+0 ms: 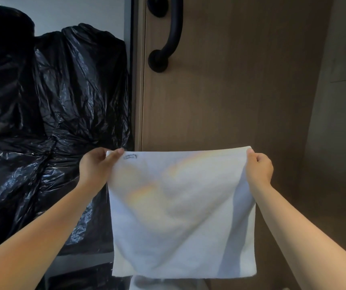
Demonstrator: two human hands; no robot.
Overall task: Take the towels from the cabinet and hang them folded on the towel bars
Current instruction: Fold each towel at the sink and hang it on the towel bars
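White square terry towel (180, 214) hanging flat between my hands, left hand (96, 166) and right hand (259, 167) each pinching an upper corner.

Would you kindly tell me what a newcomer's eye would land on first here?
First comes the white towel, hanging spread out in the lower middle, pinched at its top corners by the left hand and the right hand. Next are the crumpled black plastic bags piled on the left, and the curved black handle on the wooden door at the top.
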